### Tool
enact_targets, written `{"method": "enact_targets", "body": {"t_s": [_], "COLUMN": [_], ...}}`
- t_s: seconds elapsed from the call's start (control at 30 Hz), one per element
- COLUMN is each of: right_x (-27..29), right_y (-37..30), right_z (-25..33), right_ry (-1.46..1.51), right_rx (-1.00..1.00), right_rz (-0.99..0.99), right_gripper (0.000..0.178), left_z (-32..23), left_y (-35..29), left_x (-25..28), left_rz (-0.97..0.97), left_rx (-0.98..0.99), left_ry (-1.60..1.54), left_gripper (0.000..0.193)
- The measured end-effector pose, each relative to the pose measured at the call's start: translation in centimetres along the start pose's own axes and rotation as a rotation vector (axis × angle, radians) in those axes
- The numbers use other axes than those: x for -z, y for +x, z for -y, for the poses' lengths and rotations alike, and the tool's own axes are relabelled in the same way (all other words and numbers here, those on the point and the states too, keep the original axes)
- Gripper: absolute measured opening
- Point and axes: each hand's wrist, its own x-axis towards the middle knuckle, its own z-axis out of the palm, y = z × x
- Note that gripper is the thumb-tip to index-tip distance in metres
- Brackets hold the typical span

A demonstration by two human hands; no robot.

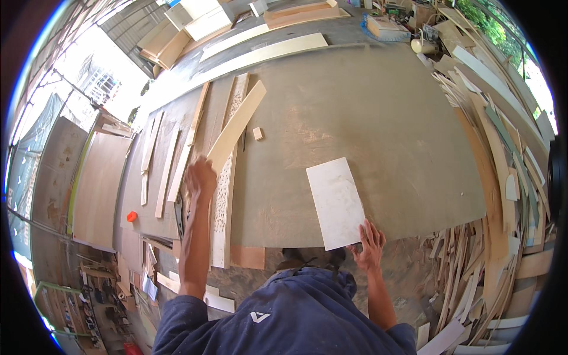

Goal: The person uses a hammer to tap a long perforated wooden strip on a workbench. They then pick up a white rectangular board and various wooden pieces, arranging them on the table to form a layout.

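My left hand (201,176) is closed round the near end of a pale wooden strip (239,121), which slants up and to the right over the table. Beneath it lies a long board with a pitted, speckled face (222,204). A white rectangular panel (336,204) rests on the table near its front edge. At the panel's lower right corner is my right hand (370,244), fingers spread and touching the edge. A small wooden block (258,134) sits to the right of the strip.
Several narrow wooden strips (167,171) lie on the left of the big brown worktable (408,148). An orange-red object (132,216) sits at its left edge. Offcuts and boards (503,160) are piled along the right. Large panels (97,189) lean at the left.
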Motion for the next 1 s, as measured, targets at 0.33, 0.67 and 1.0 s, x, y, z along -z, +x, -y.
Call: {"method": "enact_targets", "body": {"t_s": [0.33,0.67,1.0], "right_x": [-0.5,-0.1,0.3], "right_y": [-0.2,0.2,0.3], "right_z": [-0.1,0.3,0.3], "right_ry": [0.004,0.001,0.007], "right_rx": [0.005,0.004,-0.003], "right_rz": [-0.035,-0.001,0.002], "right_gripper": [0.079,0.078,0.078], "left_z": [6.3,5.0,0.9], "left_y": [-13.0,-12.5,-16.3], "left_x": [1.8,-1.2,-0.5], "left_rz": [0.074,0.110,0.122], "left_rx": [0.151,0.081,-0.081], "left_ry": [0.098,0.079,-0.272], "left_gripper": [0.022,0.019,0.023]}}
